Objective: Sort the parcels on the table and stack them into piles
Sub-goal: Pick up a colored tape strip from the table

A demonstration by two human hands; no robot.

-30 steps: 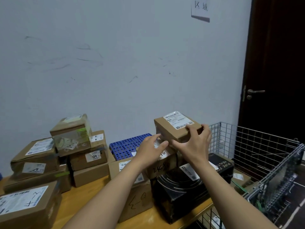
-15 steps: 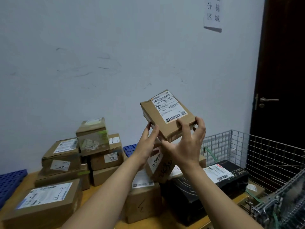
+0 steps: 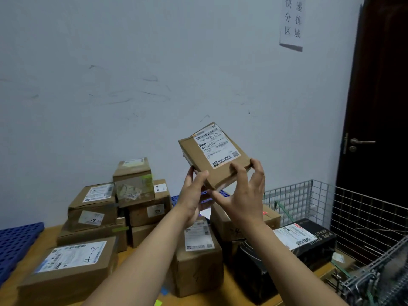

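open air above, stacked parcels (image 3: 136, 195) and wire basket (image 3: 353, 208) below

The single head-worn camera faces forward toward the wall (image 3: 132, 62). The table (image 3: 49, 234) lies close below it.

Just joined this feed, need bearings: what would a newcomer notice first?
The left hand and right hand hold a flat parcel tilted up at centre, label facing the camera. Below, brown parcels are piled on the table, with a black box at right beside a wire cart.
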